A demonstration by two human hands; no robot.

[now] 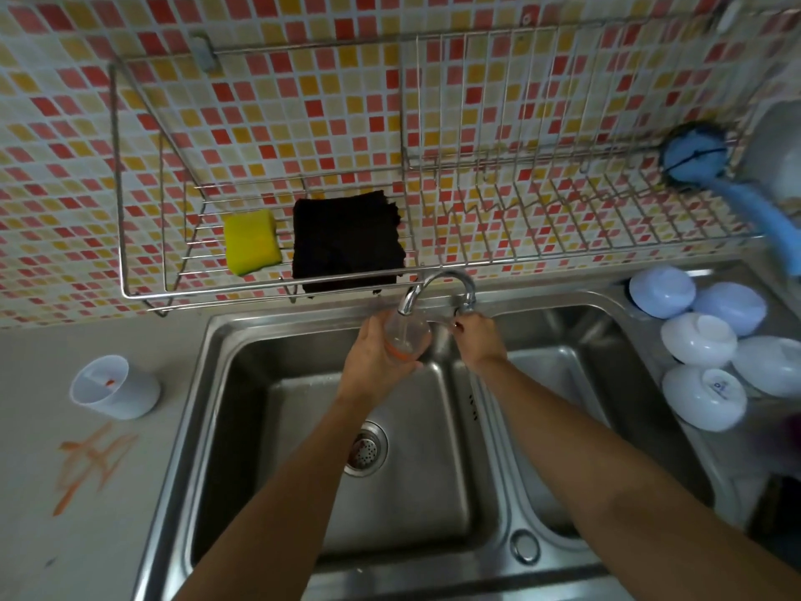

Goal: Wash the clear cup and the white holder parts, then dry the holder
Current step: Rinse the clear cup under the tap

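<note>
My left hand [376, 357] grips the clear cup [407, 336] and holds it right under the spout of the tap [437, 286], over the left basin. Orange residue shows in the bottom of the cup. My right hand [479, 338] is closed on the tap handle at the base of the tap. The white holder [113, 387] stands upright on the grey counter left of the sink, with a small orange speck inside it.
The steel double sink [268, 427] has a drain strainer [366, 448]. A wall rack [477, 236] carries a yellow sponge [251, 241], a black cloth [346, 240] and a blue brush [698, 156]. Several white bowls [702, 375] lie upturned at right. Orange smears [93, 464] mark the counter.
</note>
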